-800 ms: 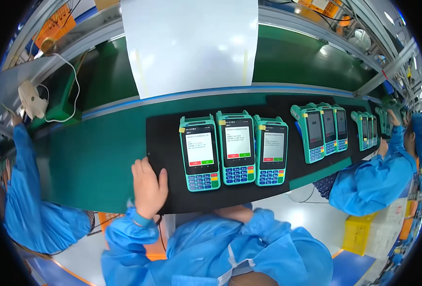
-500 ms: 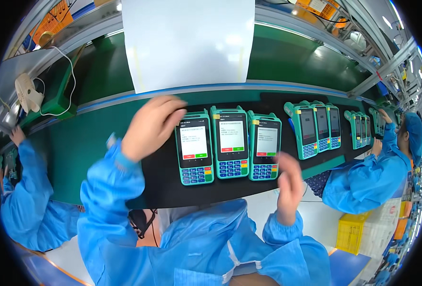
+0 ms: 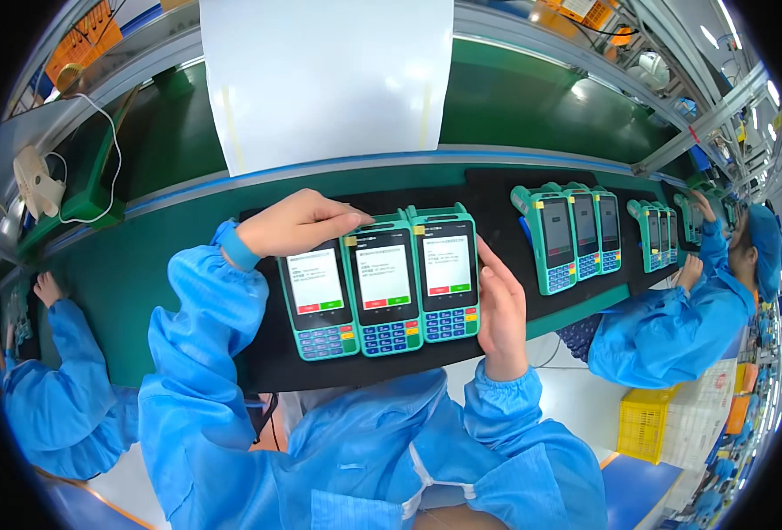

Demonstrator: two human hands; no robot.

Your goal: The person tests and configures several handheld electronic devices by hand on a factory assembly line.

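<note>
Three green handheld payment terminals stand side by side in front of me, their screens lit and keypads toward me: a left terminal (image 3: 318, 283), a middle terminal (image 3: 382, 278) and a right terminal (image 3: 447, 269). Over the left terminal's top end lies my left hand (image 3: 298, 225), closed, with fingers together and fingertips at the middle terminal's upper corner. My right hand (image 3: 501, 314) is open, its stretched fingers resting along the right terminal's right side. The left terminal's upper edge is hidden by my left hand.
A black mat (image 3: 267, 371) lies under the terminals on the green bench (image 3: 144, 300). More terminals (image 3: 577, 238) stand in a group to the right. A co-worker (image 3: 700, 300) sits at the right, another (image 3: 64, 380) at the left. A white sheet (image 3: 329, 88) hangs ahead.
My right hand has come in from the right onto the right terminal's side. The three terminals now sit closer together. My left hand has moved a little right relative to the terminals.
</note>
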